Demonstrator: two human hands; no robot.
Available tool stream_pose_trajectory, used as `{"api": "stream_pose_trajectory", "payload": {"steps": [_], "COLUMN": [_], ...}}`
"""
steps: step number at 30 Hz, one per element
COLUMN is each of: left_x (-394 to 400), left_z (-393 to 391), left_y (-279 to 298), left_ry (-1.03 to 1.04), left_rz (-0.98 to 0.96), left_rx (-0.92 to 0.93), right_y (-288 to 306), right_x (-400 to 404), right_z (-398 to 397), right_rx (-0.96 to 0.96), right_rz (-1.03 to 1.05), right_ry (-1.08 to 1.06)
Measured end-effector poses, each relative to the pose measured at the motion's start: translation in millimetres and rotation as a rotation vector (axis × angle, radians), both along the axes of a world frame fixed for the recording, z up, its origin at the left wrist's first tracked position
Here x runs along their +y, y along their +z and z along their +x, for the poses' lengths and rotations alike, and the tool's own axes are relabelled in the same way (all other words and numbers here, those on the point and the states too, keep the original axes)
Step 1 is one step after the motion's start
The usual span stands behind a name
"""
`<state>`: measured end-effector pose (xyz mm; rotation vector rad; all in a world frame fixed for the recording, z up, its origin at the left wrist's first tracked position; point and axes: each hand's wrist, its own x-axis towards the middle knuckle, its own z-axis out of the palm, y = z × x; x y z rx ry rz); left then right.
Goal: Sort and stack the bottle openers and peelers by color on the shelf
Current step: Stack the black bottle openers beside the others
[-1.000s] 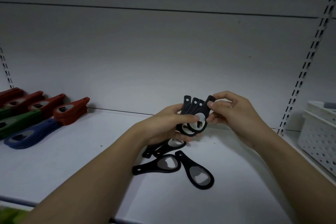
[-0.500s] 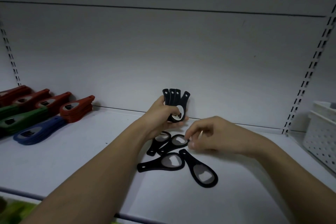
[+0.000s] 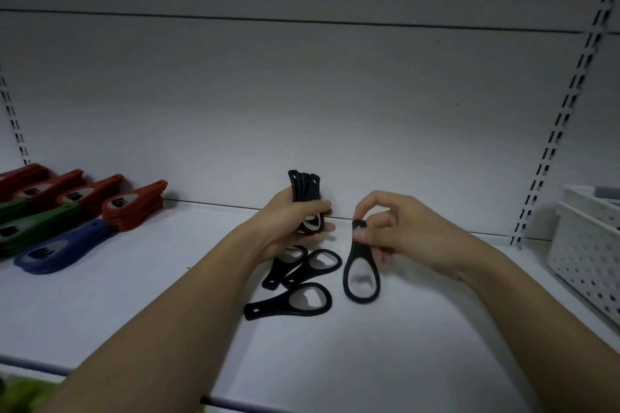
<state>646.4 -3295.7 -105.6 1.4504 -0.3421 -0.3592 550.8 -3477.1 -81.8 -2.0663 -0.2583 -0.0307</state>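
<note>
My left hand [image 3: 288,228] grips a bundle of several black bottle openers [image 3: 304,191], handles pointing up, above the white shelf [image 3: 117,305]. My right hand [image 3: 399,231] pinches the handle end of one more black opener [image 3: 360,275], which hangs head down just over the shelf. Three black openers [image 3: 298,302] lie loose on the shelf below my left hand. At the far left lie stacks of red openers [image 3: 134,208], green openers [image 3: 30,228] and blue openers [image 3: 60,248].
A white perforated basket [image 3: 587,245] stands at the right end of the shelf. Slotted uprights run up the back wall at both sides. The shelf's front edge [image 3: 33,367] crosses the bottom of the view.
My right hand left the bundle, reached down to the loose openers and has lifted one by its handle. My left hand turned the bundle upright and keeps holding it.
</note>
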Motion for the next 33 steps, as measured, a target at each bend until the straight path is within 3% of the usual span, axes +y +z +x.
{"api": "stream_pose_trajectory", "payload": {"steps": [5, 10, 13, 15, 18, 21, 25, 33], "left_x": [-4.4, -7.5, -5.1, -4.8, -1.5, 4.9, 8.8, 11.2], "left_z": [-15.2, -24.3, -24.6, -20.8, -11.2, -2.6, 2.0, 8.0], "left_y": [6.9, 8.8, 8.8, 8.8, 9.9, 10.2, 8.9, 5.5], "left_ry": [-0.155, -0.378, -0.372, -0.247, -0.042, 0.084, 0.156, 0.224], "left_rz": [0.132, 0.145, 0.104, 0.074, -0.049, -0.237, -0.345, -0.359], "left_rx": [-0.011, -0.008, -0.040, -0.040, -0.017, 0.076, 0.127, 0.105], "right_y": [1.7, -0.3, -4.5, -8.1, -16.1, -26.5, -32.8, -21.8], "right_x": [-10.8, -9.0, -3.9, -1.6, 2.9, 15.8, 27.3, 9.5], "right_z": [6.4, 9.2, 11.9, 13.5, 14.3, 12.0, 14.0, 14.7], "right_rx": [-0.118, -0.147, -0.154, -0.165, -0.215, -0.209, -0.149, -0.081], "right_rz": [0.359, 0.441, 0.426, 0.351, 0.064, -0.235, -0.450, -0.562], "right_ry": [-0.173, -0.186, -0.193, -0.242, -0.255, -0.147, 0.012, -0.009]}}
